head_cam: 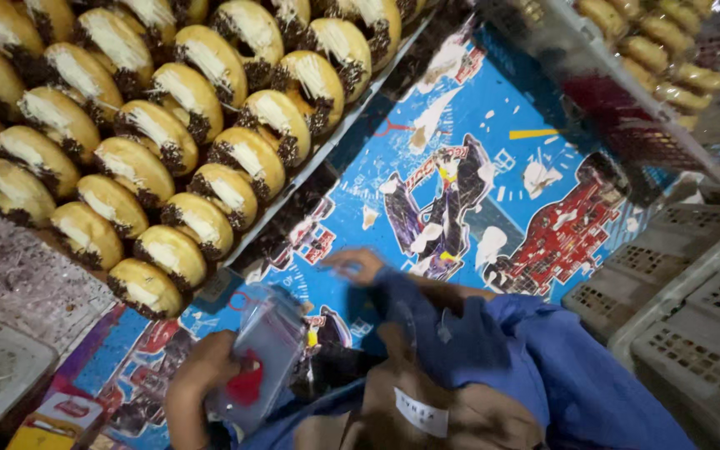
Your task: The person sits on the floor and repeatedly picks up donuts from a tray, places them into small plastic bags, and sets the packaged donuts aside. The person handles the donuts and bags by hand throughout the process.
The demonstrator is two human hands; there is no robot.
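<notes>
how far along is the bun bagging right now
Little looks finished: the tray holds rows of filled buns, and no bagged bun is in view. In hand: the left hand holds a clear plastic bag; the right hand rests on the blue printed mat. Nearly all buns remain.

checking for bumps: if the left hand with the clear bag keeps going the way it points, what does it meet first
Probably the nearest bun at the tray's lower corner. The left hand and its clear bag point up toward it across the cartoon-printed surface; depth is unclear, so it may pass over.

Table (pixel 493 108) w/ cartoon cover – pastry tray (pixel 327 146), crates (pixel 693 292).
</notes>
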